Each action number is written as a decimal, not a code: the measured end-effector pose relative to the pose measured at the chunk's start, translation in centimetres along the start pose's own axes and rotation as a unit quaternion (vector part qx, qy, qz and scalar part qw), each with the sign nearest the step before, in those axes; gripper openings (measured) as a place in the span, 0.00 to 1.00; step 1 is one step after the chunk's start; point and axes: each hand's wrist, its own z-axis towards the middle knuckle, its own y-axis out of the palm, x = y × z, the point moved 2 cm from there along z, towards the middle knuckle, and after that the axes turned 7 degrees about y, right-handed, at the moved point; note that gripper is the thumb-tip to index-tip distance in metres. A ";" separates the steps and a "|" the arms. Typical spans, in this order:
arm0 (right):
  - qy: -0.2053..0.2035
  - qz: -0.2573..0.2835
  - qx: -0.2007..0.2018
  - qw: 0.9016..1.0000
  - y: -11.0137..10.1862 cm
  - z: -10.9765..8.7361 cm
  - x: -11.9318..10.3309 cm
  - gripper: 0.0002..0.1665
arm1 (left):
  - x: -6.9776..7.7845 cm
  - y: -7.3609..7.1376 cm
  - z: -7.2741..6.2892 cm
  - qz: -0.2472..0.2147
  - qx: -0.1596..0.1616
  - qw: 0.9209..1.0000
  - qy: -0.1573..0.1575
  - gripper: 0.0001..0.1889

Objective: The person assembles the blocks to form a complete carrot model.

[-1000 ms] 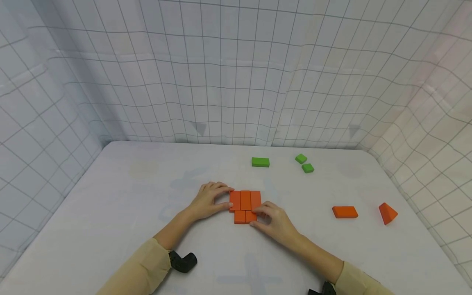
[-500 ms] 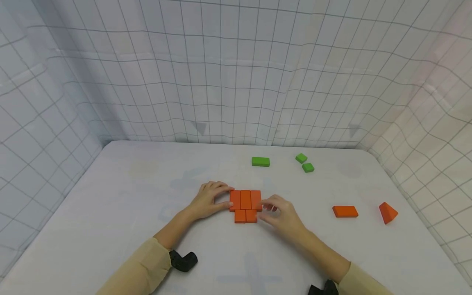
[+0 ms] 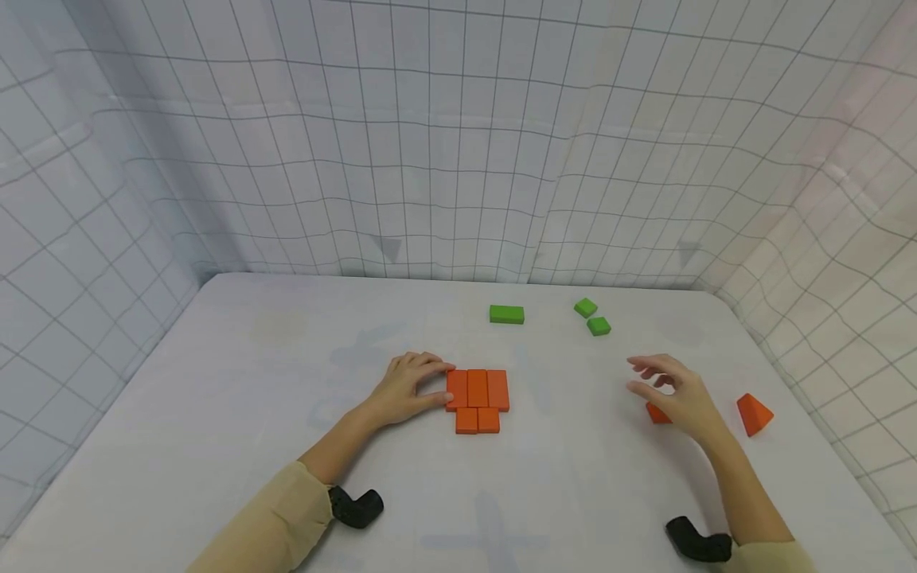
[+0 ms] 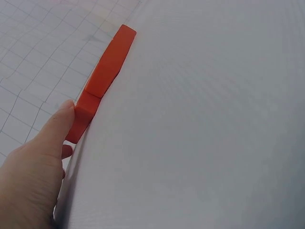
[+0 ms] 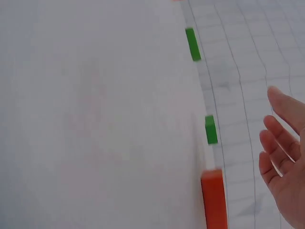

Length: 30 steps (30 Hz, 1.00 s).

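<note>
On the white table, three upright orange rectangular blocks (image 3: 477, 387) lie side by side, with two smaller orange blocks (image 3: 478, 420) set against their near edge. My left hand (image 3: 404, 390) rests at the left of this group, thumb on the leftmost block's side and index fingertip at its far corner. The left wrist view shows the thumb (image 4: 57, 125) against the orange block's side (image 4: 85, 110). My right hand (image 3: 677, 398), fingers loosely spread and holding nothing, hovers over a single orange block (image 3: 657, 414), hiding most of it.
An orange wedge-shaped block (image 3: 755, 415) lies right of my right hand. A long green block (image 3: 506, 315) and two small green blocks (image 3: 585, 308) sit toward the table's back edge. A gridded white curtain (image 3: 458, 159) surrounds the table.
My right hand has left the small orange blocks in the group and moved right, over the single orange block. The left hand and the grouped blocks have stayed nearly still.
</note>
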 end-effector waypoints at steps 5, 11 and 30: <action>0.052 -0.033 -0.027 0.998 -2.8 -1.6 5.3 0.21 | 0.0 0.0 0.0 -0.001 -0.001 1.000 -0.001 0.23; 0.072 -0.036 -0.042 0.996 -4.4 -3.2 8.5 0.20 | -0.2 0.1 0.0 -0.001 0.001 1.000 0.001 0.23; 0.084 -0.043 -0.060 0.994 -4.3 -4.3 10.3 0.19 | -0.1 0.1 0.0 0.002 0.001 1.000 -0.001 0.23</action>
